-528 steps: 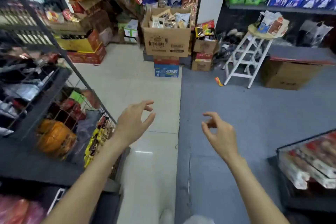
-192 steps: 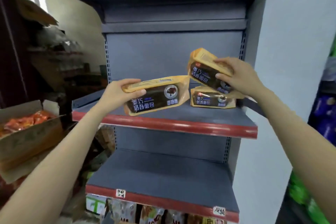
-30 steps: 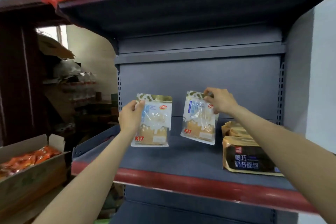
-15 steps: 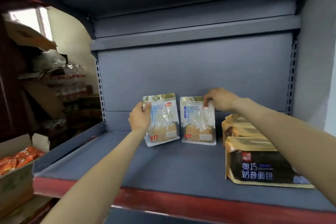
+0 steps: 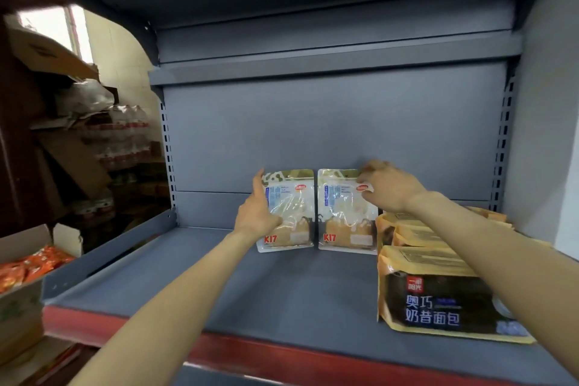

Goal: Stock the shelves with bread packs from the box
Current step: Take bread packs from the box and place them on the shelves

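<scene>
Two "K17" bread packs [image 5: 316,210] upright on shelf [image 5: 219,285], left grip [image 5: 257,216] and right grip [image 5: 387,186] each clasping one.

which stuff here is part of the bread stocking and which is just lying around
Job:
left clear bread pack, in left hand
right clear bread pack, in right hand
dark bread packs
shelf

Lying about:
box of orange packets
stacked cartons

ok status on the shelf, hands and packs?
Left hand holds left clear pack. Right hand pinches right clear pack. Both upright on shelf. Nothing in the way.
</scene>
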A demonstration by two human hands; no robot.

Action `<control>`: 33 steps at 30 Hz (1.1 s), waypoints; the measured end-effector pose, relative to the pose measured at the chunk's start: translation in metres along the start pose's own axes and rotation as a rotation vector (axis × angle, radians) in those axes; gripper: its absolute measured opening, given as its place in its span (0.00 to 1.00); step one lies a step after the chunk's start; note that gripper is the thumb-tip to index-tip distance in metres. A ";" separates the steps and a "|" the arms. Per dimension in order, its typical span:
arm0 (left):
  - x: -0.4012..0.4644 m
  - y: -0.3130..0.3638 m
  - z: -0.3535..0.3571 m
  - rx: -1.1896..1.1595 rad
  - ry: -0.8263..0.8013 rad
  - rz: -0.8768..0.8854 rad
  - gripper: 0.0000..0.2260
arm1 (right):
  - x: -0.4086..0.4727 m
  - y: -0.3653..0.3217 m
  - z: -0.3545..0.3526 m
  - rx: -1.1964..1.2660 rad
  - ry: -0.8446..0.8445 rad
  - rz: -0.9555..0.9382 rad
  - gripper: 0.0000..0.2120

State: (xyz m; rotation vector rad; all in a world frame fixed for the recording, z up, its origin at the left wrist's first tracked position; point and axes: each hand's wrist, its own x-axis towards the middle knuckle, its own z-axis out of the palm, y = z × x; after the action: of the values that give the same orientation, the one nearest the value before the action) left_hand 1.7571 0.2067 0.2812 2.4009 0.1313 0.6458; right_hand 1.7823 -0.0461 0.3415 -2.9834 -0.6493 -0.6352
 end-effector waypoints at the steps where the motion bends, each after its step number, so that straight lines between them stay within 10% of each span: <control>1: -0.001 0.003 0.000 -0.033 -0.017 0.006 0.47 | -0.004 -0.002 -0.003 0.019 0.021 -0.009 0.18; 7: -0.022 0.029 -0.006 0.055 -0.012 -0.114 0.46 | -0.035 -0.033 -0.021 0.162 0.227 -0.082 0.15; 14: -0.123 0.059 -0.066 -0.025 0.270 0.116 0.08 | -0.114 -0.105 -0.037 0.331 0.748 -0.068 0.07; 20: -0.244 0.024 -0.083 -0.136 0.472 0.411 0.12 | -0.204 -0.163 0.000 0.516 0.943 -0.077 0.04; 25: -0.336 -0.043 -0.065 -0.052 0.299 0.464 0.10 | -0.299 -0.206 0.066 0.621 0.791 -0.249 0.08; 33: -0.467 -0.169 -0.018 0.191 -0.378 -0.015 0.20 | -0.428 -0.231 0.193 0.630 0.037 -0.320 0.12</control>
State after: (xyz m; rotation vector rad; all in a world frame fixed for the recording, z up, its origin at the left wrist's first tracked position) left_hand 1.3514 0.2345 -0.0046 2.6559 0.0520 0.1696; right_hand 1.4082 0.0166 -0.0192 -2.3015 -1.0952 -0.3922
